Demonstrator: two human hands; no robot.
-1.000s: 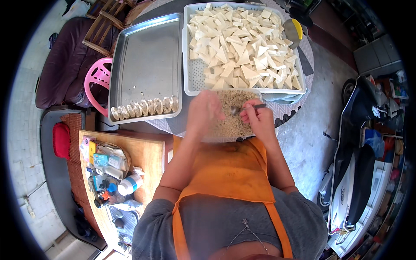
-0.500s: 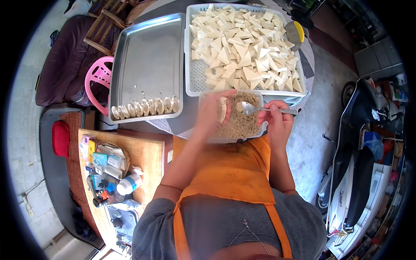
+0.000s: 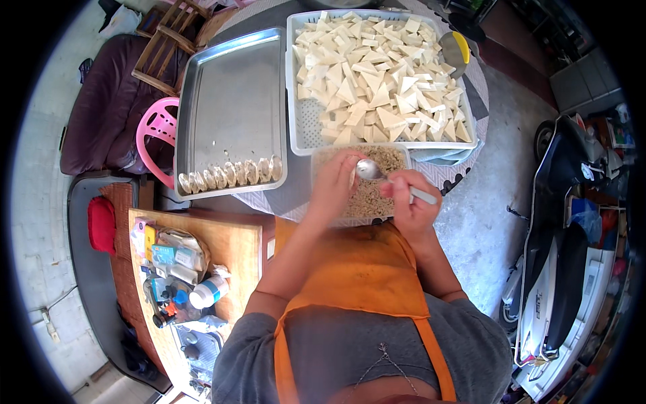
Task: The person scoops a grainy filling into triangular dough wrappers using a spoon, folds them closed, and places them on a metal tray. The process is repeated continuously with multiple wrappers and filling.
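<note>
My left hand [image 3: 334,185] is closed around a piece of tofu, mostly hidden by the fingers, over the left side of a clear plastic container [image 3: 316,161]. In my right hand [image 3: 413,200] is a metal spoon [image 3: 368,169], its bowl close against the tofu piece and the left fingertips. Brownish minced filling [image 3: 377,198] lies in the container below both hands. Behind it, a white perforated basket [image 3: 306,138] is heaped with pale tofu triangles [image 3: 377,81]. To the left, a row of filled tofu pieces [image 3: 229,174] lines the near edge of a metal tray [image 3: 232,101].
A yellow-edged metal scraper [image 3: 459,54] rests at the basket's right rim. Left of the tray is a pink plastic chair [image 3: 151,138]. A wooden table [image 3: 235,249] with bottles and boxes stands at near left. A parked scooter [image 3: 555,283] is on the right.
My right hand has moved left and down, bringing the spoon from over the filling to the tofu piece. My left hand has turned, and its fingers now hide more of that piece.
</note>
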